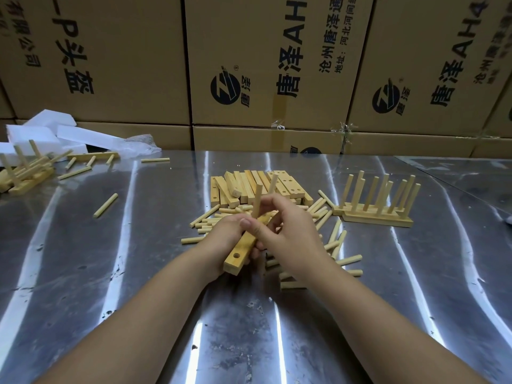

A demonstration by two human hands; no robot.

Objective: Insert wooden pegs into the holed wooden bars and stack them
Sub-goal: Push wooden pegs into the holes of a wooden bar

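My left hand (225, 235) grips a holed wooden bar (238, 256) above the steel table, its near end pointing toward me with one empty hole showing. My right hand (288, 231) pinches a peg (257, 199) that stands upright in the bar; a second peg (273, 182) rises from the bar's far end. Behind the hands lies a pile of bare holed bars (257, 187). Loose pegs (336, 239) are scattered under and around the hands. Finished bars with upright pegs (379, 203) stand stacked at the right.
More pegged bars (26, 173) lie in a heap at the far left beside white foam blocks (47, 131). A stray peg (105, 205) lies at left centre. Cardboard boxes (277, 65) wall off the table's back edge. The steel table (249, 328) reaches toward me.
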